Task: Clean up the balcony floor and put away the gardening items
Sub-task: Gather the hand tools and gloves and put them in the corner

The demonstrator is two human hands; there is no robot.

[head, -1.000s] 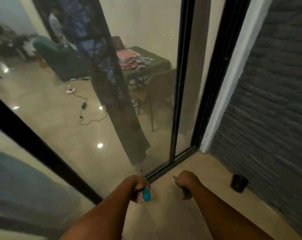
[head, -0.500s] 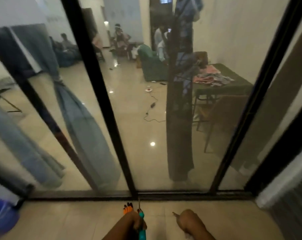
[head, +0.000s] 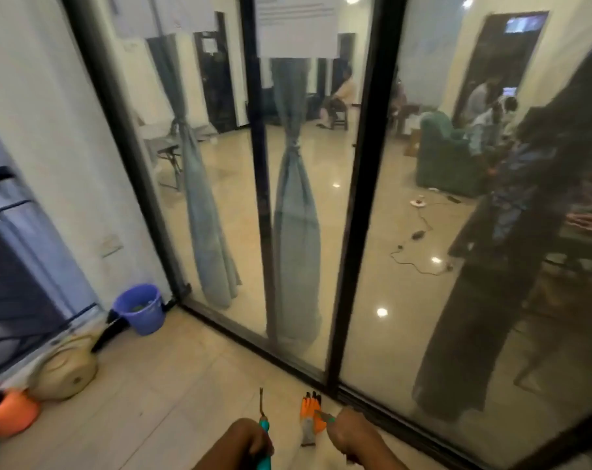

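From the head camera, your left hand [head: 250, 442] grips a teal-handled garden tool [head: 264, 432]; your right hand [head: 350, 432] is clenched around a small tool [head: 325, 416]. An orange glove [head: 311, 418] lies on the floor between them, near the sliding glass door [head: 352, 212]. Far left stands a purple bucket [head: 140, 308].

A white paper sheet [head: 296, 25] taped to the glass door [head: 321, 164] carries faint printed lines, too blurred to read; no other text is legible.
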